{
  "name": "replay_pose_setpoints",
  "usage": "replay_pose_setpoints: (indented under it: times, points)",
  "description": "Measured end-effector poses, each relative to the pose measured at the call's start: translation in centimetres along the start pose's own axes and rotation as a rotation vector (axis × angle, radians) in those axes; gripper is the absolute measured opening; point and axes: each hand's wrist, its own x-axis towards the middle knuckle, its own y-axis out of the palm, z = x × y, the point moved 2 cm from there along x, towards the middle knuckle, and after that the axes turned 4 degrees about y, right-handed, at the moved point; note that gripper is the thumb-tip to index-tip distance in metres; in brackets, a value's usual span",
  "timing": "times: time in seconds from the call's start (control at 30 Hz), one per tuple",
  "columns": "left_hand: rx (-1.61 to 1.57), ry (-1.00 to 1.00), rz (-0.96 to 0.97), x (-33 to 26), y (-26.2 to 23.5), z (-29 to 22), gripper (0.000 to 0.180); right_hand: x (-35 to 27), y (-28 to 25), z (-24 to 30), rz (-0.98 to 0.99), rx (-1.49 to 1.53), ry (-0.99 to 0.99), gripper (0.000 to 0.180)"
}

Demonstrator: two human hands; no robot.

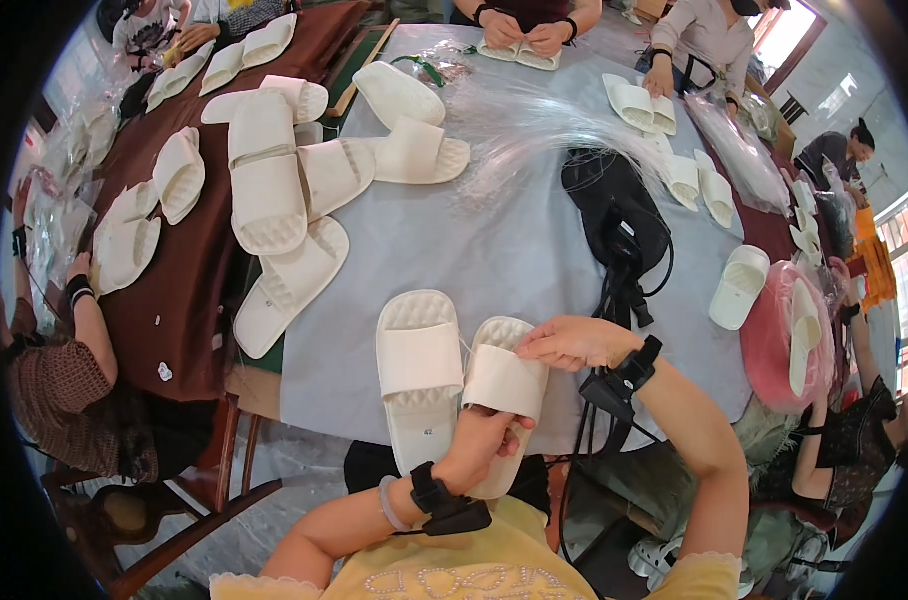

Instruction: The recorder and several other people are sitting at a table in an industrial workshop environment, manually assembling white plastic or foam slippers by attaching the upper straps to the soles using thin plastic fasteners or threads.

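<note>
While the left hand point(484, 440) is clasping the heel of a white foam slipper point(504, 395) at the surface's point(494, 250) near edge, the right hand point(574, 343) is pinching its strap; it looks light, soft and bendable.

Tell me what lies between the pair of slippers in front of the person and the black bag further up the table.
In the head view, only bare grey tablecloth lies between the pair of slippers and the black bag; the bag's black straps hang just right of that stretch.
</note>
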Motion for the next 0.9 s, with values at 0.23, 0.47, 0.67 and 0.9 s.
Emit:
replay_pose_setpoints:
  times: [0.23, 0.47, 0.67, 0.9]
  points:
    - [0.424, 0.359, -0.012, -6.4, -0.9, -0.3, 0.034, -2.5, 4.0, -1.8, -0.629, 0.387, -0.446, 0.024]
    - [0.963, 0.779, 0.085, -4.1, 2.9, -4.0, 0.035, -2.5, 7.0, -2.3, -0.518, 0.846, -0.450, 0.016]
    - [0.864, 0.703, 0.082, -3.1, 2.3, -2.8, 0.027, -2.3, 6.4, -3.1, -0.528, 0.978, -0.550, 0.013]
    - [0.983, 0.709, 0.185, -5.1, -1.3, -3.3, 0.025, -1.4, 4.8, -2.8, -0.740, 0.736, -0.696, 0.017]
